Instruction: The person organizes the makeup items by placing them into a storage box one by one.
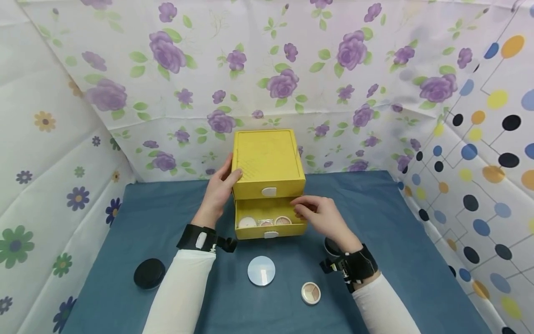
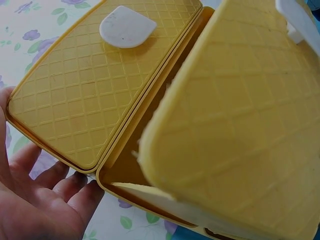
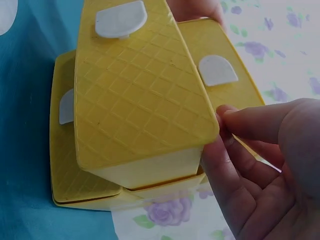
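Note:
A yellow drawer box [image 1: 267, 160] with white knobs stands at the back of the table, its middle drawer [image 2: 240, 120] pulled out. Round compacts [image 1: 282, 220] and a small clear case [image 1: 265, 222] lie in that drawer. My left hand [image 1: 217, 192] grips the box's left side, thumb over the top edge, fingers [image 2: 70, 187] along the side. My right hand [image 1: 323, 215] reaches over the drawer's right wall with curled fingers. In the right wrist view its thumb and index finger [image 3: 227, 115] come together beside the drawer front's corner; I cannot tell whether they pinch something.
On the blue cloth [image 1: 233, 297] lie a round mirror-like disc [image 1: 261, 271], a small round palette with several pans [image 1: 310, 293] and a black round case [image 1: 149, 273] at the left. A dark round container [image 1: 331, 247] sits partly hidden under my right wrist. Flowered sheeting [image 1: 283, 83] rises behind.

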Motion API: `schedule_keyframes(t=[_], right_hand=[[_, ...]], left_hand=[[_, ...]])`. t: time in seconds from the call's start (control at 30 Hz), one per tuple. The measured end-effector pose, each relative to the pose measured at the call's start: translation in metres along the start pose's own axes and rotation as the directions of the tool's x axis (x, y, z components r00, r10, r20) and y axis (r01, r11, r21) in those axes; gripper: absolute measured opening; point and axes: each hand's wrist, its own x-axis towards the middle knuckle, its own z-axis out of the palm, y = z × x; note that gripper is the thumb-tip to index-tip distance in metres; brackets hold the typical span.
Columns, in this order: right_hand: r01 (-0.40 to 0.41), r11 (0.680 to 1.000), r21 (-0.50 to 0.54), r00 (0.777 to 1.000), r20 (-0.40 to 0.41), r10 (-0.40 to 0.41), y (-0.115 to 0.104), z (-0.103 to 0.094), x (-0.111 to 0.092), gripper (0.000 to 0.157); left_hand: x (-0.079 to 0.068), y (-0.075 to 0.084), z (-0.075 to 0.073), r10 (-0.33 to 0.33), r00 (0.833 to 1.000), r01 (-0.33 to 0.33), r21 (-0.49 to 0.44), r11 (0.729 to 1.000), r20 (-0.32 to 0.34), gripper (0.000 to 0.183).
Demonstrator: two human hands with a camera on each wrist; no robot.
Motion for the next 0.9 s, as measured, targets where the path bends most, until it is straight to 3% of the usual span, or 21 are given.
schedule_keyframes(t=[0.2, 0.33, 0.47, 0.7, 0.9], right_hand=[[-0.048, 0.995, 0.091, 0.997, -0.057, 0.053, 0.004, -0.003, -0.016, 0.029], [-0.080, 0.993, 0.086, 0.994, -0.073, 0.086, 0.008, -0.005, -0.027, 0.035], [-0.105, 0.990, 0.089, 0.989, -0.099, 0.114, 0.012, -0.009, -0.037, 0.031], [-0.154, 0.983, 0.100, 0.979, -0.119, 0.166, 0.022, -0.015, -0.051, 0.022], [-0.216, 0.974, 0.064, 0.970, -0.101, 0.222, 0.029, -0.020, -0.062, 0.024]], left_hand=[[-0.013, 0.023, 0.004, -0.002, 1.000, 0.002, 0.017, 1.000, 0.016, 0.068], [-0.019, 0.031, 0.005, 0.006, 1.000, -0.007, 0.026, 1.000, 0.019, 0.067], [-0.017, 0.027, 0.005, 0.006, 1.000, -0.006, 0.022, 1.000, 0.018, 0.068], [-0.003, 0.002, 0.000, 0.007, 1.000, -0.007, -0.009, 1.000, 0.006, 0.069], [-0.002, 0.000, -0.001, 0.031, 1.000, -0.031, -0.013, 0.999, 0.006, 0.067]])
